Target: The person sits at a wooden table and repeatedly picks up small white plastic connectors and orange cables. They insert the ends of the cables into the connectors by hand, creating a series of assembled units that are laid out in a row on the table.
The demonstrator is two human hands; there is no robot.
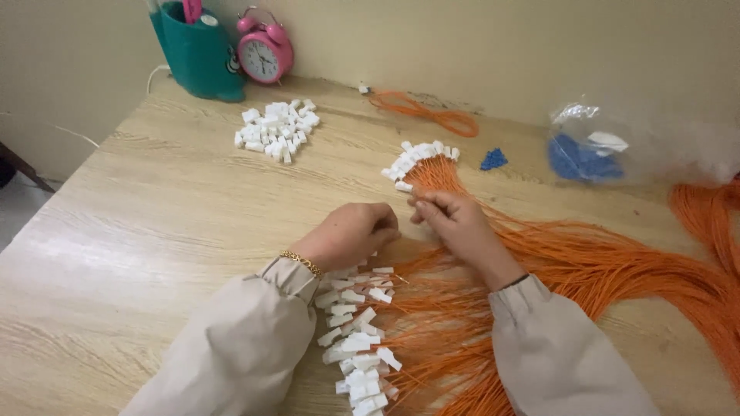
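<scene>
My left hand [351, 233] is curled into a loose fist at the table's middle, and what it grips is hidden by the fingers. My right hand [455, 223] pinches thin orange wires [586, 262] close beside it, fingertips nearly touching the left hand. A fan of orange wires tipped with white plastic connectors [416, 160] lies just beyond my hands. Another row of white-tipped wires [358, 339] lies under my left wrist, toward the front edge. A loose pile of white connectors [276, 129] sits further back on the left.
A teal pen holder [196, 50] and a pink alarm clock [264, 52] stand at the back by the wall. A coiled orange wire [432, 114], a small heap of blue pieces [493, 159] and a clear bag of blue pieces [586, 150] lie at the back right on the wooden table [139, 231].
</scene>
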